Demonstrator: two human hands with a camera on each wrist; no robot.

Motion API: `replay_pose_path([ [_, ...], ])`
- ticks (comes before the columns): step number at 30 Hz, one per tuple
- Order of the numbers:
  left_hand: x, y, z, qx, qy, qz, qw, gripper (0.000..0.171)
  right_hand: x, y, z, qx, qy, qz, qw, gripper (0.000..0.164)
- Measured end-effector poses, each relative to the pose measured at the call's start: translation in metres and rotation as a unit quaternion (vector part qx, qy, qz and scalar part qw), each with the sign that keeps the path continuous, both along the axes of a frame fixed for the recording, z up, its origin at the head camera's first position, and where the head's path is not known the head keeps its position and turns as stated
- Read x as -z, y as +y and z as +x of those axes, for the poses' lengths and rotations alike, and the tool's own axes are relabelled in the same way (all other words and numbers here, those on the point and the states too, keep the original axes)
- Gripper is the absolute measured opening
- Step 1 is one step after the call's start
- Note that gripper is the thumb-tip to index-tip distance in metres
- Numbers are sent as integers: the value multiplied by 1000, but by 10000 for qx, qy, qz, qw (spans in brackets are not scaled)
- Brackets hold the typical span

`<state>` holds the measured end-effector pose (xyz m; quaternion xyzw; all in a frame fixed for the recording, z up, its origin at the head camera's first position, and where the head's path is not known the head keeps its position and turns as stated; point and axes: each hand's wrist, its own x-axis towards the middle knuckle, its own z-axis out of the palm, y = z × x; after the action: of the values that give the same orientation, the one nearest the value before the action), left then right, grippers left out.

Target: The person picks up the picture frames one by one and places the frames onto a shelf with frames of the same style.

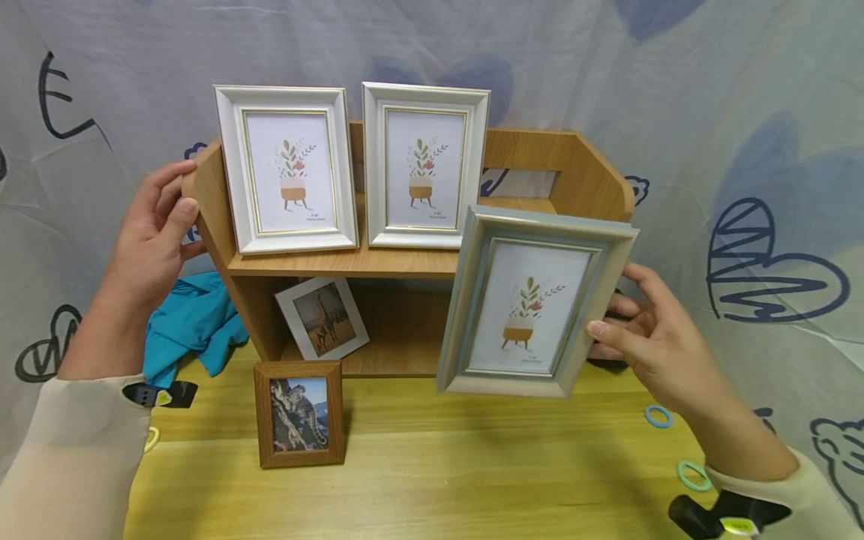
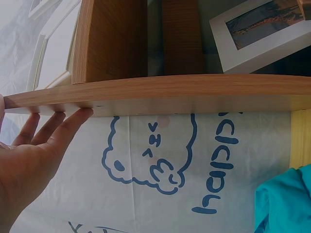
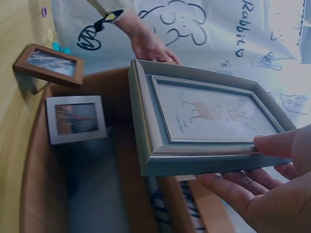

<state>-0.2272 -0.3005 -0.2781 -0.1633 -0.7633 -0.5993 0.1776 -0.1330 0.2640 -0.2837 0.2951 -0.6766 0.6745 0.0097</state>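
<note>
The grip of the right hand (image 1: pixel 664 345), at the right of the head view, is narrowed on a blue-grey frame (image 1: pixel 533 307), thumb on the front of its right edge and fingers against its side. The frame lies to the left of that grip, right of the picture's middle, face toward the head camera. Its long axis runs roughly up and down, the top leaning right. At lower left, a brown frame (image 1: pixel 300 416) stands on the surface (image 1: pixel 439 450). Farther in, the left hand (image 1: pixel 145 244) grasps nothing; its fingertips touch the outer face of the shelf's left end panel (image 1: pixel 209 195). The blue-grey frame is held before the right half of the shelf (image 1: pixel 398 322), hiding part of it. The right hand is by far the nearer one to the right end panel (image 1: pixel 601 172), at upper right. On the upper tier, the left white frame (image 1: pixel 290 169) and right white frame (image 1: pixel 432 165) stand side by side with a narrow gap between; the latter's lower right corner meets the held frame's outline.
</note>
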Motion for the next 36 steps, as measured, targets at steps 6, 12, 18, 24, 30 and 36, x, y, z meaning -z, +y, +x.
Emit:
replay_pose_path([
  [6, -1, 0, 0, 3, -27, 30, 10000, 51, -19, 8, -4, -38, 50, -102, 9999, 73],
  [12, -1, 0, -1, -2, -23, 11, 10000, 51, -40, 15, -16, -191, 124, -452, 9987, 74],
  [18, -1, 0, -1, -36, -30, -34, 10000, 51, -62, 21, -26, 245, 120, -369, 9989, 73],
  [24, -1, 0, 0, -130, -71, -125, 9998, 51, -81, 26, -41, 758, 76, -177, 9969, 72],
  [30, 0, 0, 0, -98, -65, -97, 9999, 51, -96, 28, -63, 1113, -177, -45, 9936, 79],
  [36, -1, 0, -1, 68, 23, 81, 9999, 51, -104, 24, -87, 1157, -406, 194, 9923, 81],
])
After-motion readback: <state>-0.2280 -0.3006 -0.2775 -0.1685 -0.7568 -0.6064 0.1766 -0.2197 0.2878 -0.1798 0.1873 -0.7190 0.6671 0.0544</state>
